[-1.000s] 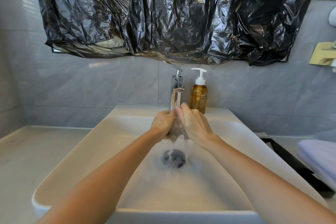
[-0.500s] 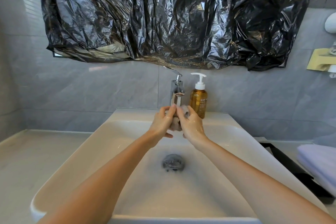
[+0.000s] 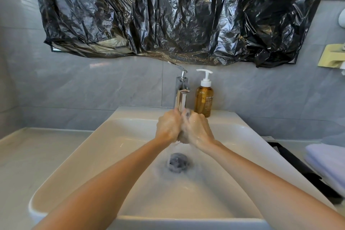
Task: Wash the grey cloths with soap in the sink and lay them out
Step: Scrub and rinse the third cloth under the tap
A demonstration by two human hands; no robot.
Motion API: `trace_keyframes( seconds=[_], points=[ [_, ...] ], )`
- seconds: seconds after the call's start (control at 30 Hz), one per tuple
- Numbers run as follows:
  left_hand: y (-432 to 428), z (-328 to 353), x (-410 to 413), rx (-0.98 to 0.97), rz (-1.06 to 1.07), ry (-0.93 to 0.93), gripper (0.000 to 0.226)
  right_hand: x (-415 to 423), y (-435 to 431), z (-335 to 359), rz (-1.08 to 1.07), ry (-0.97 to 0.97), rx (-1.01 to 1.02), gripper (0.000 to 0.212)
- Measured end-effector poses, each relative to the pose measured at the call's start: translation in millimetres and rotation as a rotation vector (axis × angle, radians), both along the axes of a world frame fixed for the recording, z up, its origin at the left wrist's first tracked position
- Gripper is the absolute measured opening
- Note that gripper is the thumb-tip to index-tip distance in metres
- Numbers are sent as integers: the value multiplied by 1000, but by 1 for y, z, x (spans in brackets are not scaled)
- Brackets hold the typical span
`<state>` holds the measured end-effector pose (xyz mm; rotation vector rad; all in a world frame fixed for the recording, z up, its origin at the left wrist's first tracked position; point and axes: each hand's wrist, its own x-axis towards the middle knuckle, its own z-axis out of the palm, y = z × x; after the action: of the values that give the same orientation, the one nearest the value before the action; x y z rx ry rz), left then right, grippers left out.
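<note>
Sink (image 3: 74, 157) holds water (image 3: 188, 185); left hand (image 3: 168, 127), right hand (image 3: 198, 129) grip grey cloth (image 3: 187, 114).

A wet grey cloth (image 3: 182, 138), wadded small, is gripped between the left hand (image 3: 169, 127) and right hand (image 3: 197, 129) above the back of the white sink (image 3: 78, 164), under running water. An amber soap bottle (image 3: 203, 101) with a white pump stands upright on the sink's back ledge. A grey lump (image 3: 178, 162) sits at the sink's drain; whether it is a cloth or the plug is unclear.

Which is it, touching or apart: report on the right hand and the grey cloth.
Touching. The head view shows the right hand curled round the grey cloth, which pokes out above it.
</note>
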<state>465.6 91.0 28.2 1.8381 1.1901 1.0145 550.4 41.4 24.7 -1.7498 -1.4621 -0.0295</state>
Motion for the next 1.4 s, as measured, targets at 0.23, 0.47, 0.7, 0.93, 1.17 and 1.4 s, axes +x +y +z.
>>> trace_keyframes(
  seconds=[0.23, 0.47, 0.7, 0.93, 1.17, 1.4],
  points=[
    [14, 4, -10, -531, -176, -376, 40, 2, 3, -3, 178, -11, 57, 28],
    [8, 19, -26, -695, -327, -642, 49, -7, 9, -3, 172, 230, 109, 37],
    [-9, 3, -7, 67, -207, -274, 32, -1, 12, 5, -42, 381, 103, 37],
    [-2, 6, -1, 39, -24, -162, 32, -5, 19, 2, -130, 180, 1, 43],
    [25, 1, -5, -395, 14, -369, 36, -9, 4, 0, 4, -380, 189, 33],
    [26, 9, -30, -685, -166, -627, 41, 6, 7, -12, 309, -43, 86, 36]
  ],
)
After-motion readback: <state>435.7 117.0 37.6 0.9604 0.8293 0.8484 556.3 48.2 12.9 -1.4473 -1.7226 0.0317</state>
